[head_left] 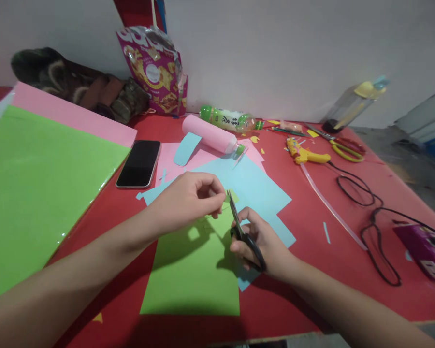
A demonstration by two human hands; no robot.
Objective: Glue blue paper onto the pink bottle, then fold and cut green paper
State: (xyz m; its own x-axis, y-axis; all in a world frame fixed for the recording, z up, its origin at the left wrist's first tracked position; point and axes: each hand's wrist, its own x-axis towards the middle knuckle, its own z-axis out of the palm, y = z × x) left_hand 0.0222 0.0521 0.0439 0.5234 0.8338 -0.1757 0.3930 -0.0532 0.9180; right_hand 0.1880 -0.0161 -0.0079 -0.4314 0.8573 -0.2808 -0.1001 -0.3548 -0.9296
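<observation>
My right hand (257, 237) grips a pair of black-handled scissors (248, 244), blades pointing up and away from me. Just left of the blade tips, my left hand (199, 195) pinches a small piece of green paper (232, 195), which the blades touch or overlap. Below both hands lies a green sheet (194, 285) with a small cut-out in it. Under that are light blue paper (253, 179) and pink paper (166, 152). Beyond my left hand, a bottle wrapped in pink paper (210, 133) lies on its side with a blue strip (187, 149) against it.
Left are a phone (139, 164) and a stack of coloured sheets (39, 188). At the back stand a snack bag (155, 72) and a lying green-labelled bottle (230, 119). On the right are a yellow glue gun (306, 153), larger scissors (348, 149), a tall clear bottle (351, 104) and a purple power strip (422, 251).
</observation>
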